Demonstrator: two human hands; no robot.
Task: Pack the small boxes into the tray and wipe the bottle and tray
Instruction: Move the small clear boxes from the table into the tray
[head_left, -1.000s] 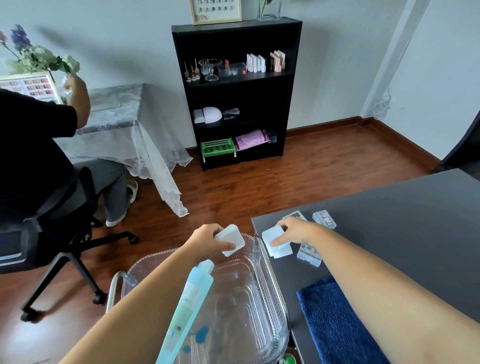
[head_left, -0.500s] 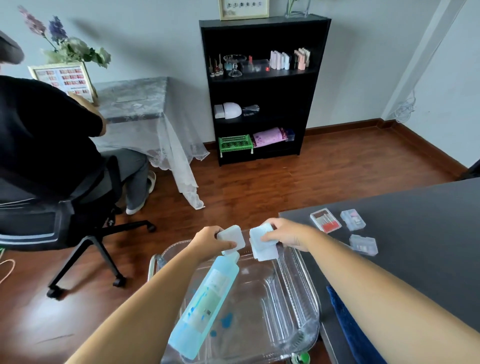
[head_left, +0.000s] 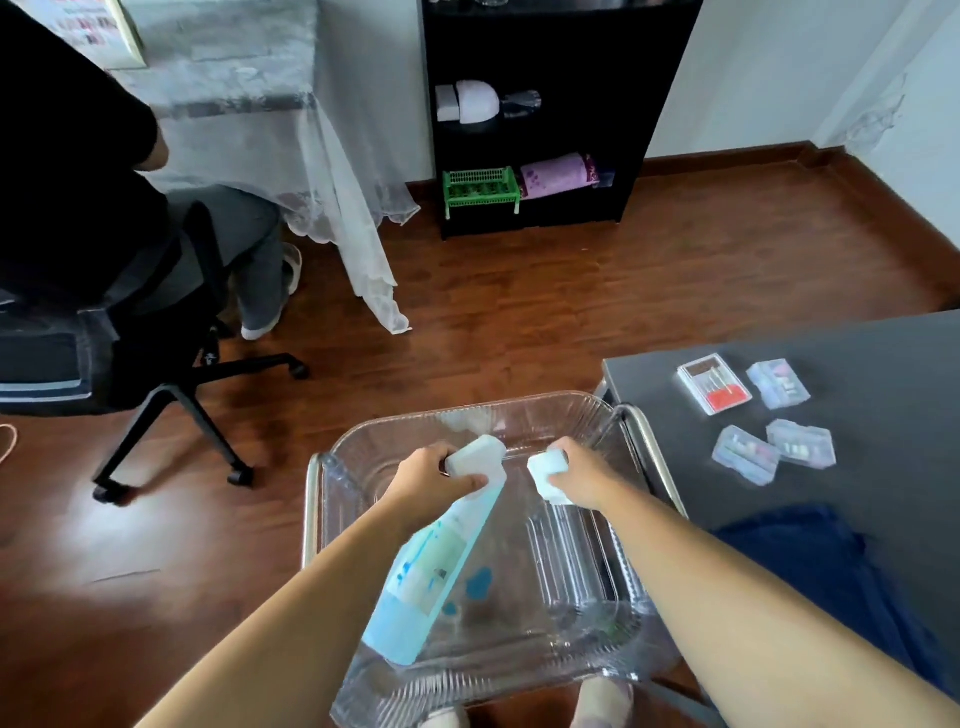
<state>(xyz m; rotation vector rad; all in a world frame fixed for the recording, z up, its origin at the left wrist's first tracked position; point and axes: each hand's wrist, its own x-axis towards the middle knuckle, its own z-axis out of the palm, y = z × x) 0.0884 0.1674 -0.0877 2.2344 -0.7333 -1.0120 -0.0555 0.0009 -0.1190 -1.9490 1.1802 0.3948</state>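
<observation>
No brand or writing can be read: the label on the pale blue bottle (head_left: 434, 577) shows only blurred blue and green marks. The bottle is gripped near its white cap (head_left: 475, 457) by the left hand (head_left: 431, 480), whose fingers are closed around its neck, and it is held tilted over the clear ribbed tray (head_left: 571, 415), its base pointing back toward the person. Two small white boxes (head_left: 550, 475) are pinched together in the closed right hand (head_left: 584, 478) above the tray's far half. Nothing else can be made out inside the tray apart from blue patches seen through its bottom beside the bottle. The tray is carried on a metal frame (head_left: 310, 512) just beside the dark surface (head_left: 883, 353).

On that surface four small boxes are laid apart from the tray: a flat case with a red insert (head_left: 714, 383) holding thin bits, and three clear boxes (head_left: 777, 384) (head_left: 745, 455) (head_left: 801, 441) with small pale and pink pieces whose kind cannot be told. A dark blue cloth (head_left: 815, 566) is spread at the surface's near edge, by the right forearm.
</observation>
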